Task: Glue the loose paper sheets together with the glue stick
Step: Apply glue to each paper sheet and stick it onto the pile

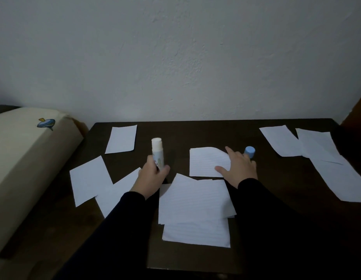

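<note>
Glue stick (157,153) stands near upright and uncapped in the left hand (152,176), whose fingers curl round its lower barrel, bare tip up, long axis pointing away from the person. Directly to its right on the dark table (256,249) lies a lined paper sheet (207,161), held flat by the spread, straight fingers of the right hand (239,168), which is the nearer hand to it; the blue cap (249,152) sits just behind that hand. Judged from this layout, the coming stroke requires tipping the stick rightward onto that sheet, while a stack of sheets (195,209) waits nearer the person.
</note>
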Tool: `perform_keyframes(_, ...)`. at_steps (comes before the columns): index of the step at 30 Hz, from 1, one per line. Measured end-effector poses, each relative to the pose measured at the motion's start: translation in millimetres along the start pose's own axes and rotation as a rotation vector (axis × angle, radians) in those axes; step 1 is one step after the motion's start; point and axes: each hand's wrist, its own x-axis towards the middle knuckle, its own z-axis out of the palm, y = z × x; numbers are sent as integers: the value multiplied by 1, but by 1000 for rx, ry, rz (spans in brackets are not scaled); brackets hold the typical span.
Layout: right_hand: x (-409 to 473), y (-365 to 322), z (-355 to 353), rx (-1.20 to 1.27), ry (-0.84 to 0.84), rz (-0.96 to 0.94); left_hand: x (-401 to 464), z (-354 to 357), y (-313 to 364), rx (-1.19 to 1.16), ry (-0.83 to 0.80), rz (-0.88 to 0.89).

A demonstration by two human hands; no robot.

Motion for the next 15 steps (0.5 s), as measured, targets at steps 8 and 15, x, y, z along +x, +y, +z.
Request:
perform_keyframes(8, -27, -19, -23, 731, 50, -28, -33, -4, -33, 278, 53, -64)
perform_keyframes(15, -66, -20, -30, 922, -172, -113, -45, 7, -34, 102, 236, -20)
